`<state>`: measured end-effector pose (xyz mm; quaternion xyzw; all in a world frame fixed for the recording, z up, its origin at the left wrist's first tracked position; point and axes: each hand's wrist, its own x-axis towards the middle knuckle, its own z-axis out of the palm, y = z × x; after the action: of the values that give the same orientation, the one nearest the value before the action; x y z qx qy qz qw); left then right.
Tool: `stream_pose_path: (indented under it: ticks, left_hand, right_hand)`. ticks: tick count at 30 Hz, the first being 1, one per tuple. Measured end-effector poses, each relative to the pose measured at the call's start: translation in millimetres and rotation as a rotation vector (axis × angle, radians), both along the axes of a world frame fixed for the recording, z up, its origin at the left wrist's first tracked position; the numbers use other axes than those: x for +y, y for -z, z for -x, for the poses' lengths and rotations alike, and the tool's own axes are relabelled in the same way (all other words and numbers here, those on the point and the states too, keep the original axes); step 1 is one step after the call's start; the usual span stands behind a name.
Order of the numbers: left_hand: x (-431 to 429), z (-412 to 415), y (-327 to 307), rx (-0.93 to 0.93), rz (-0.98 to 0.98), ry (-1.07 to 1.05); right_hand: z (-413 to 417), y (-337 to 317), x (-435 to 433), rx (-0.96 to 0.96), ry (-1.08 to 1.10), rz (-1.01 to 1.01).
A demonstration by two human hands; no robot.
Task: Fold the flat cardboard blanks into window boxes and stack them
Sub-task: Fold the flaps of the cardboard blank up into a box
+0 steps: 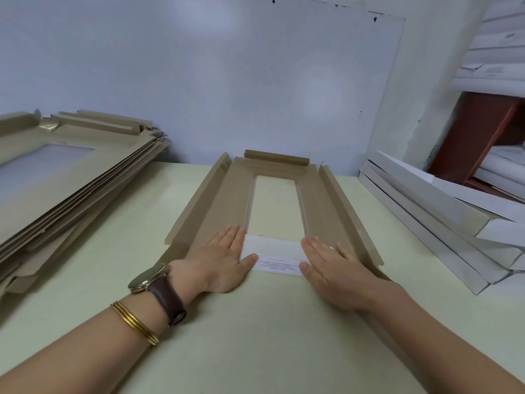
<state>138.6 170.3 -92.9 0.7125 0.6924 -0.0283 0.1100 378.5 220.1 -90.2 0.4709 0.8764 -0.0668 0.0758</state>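
A brown cardboard blank (216,194) with a long rectangular window lies flat in the middle of the pale table (119,223), inner side up. Its long side flaps and far end flap stand partly raised. The near end flap (277,258) is folded over, showing its white printed outer side. My left hand (220,258) presses flat on that flap's left end, fingers straight. My right hand (331,264) presses flat on its right end. A pile of flat brown blanks (65,177) lies at the left. Folded white boxes (443,223) are stacked at the right.
A pale blue wall panel (255,81) stands right behind the table. At the far right a dark red shelf (477,132) holds more white boxes. A watch and gold bangles sit on my left wrist.
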Motion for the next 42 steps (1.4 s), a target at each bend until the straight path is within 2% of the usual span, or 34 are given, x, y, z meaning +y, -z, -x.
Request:
stream_pose_path:
  ticks: [9, 22, 33, 37, 39, 42]
  left_hand:
    - [-9, -26, 8, -0.012, -0.029, -0.062]
    - [-10, -26, 8, -0.096, -0.084, -0.062]
    - [-9, -22, -12, -0.544, -0.348, -0.17]
    - [-7, -15, -18, -0.709, -0.49, -0.286]
    - [-6, -10, -20, -0.792, -0.481, -0.355]
    - [-8, -5, -23, -0.858, -0.39, -0.409]
  right_hand:
    - [-21, -5, 20, -0.069, 0.102, 0.003]
    - [-21, 4, 22, 0.066, 0.171, 0.023]
    - [-17, -15, 15, 0.48, 0.237, -0.017]
    - [-23, -14, 17, 0.513, 0.237, -0.073]
    - [-26, -18, 13, 0.609, 0.283, -0.047]
    - [-32, -22, 12, 0.576, 0.331, -0.106]
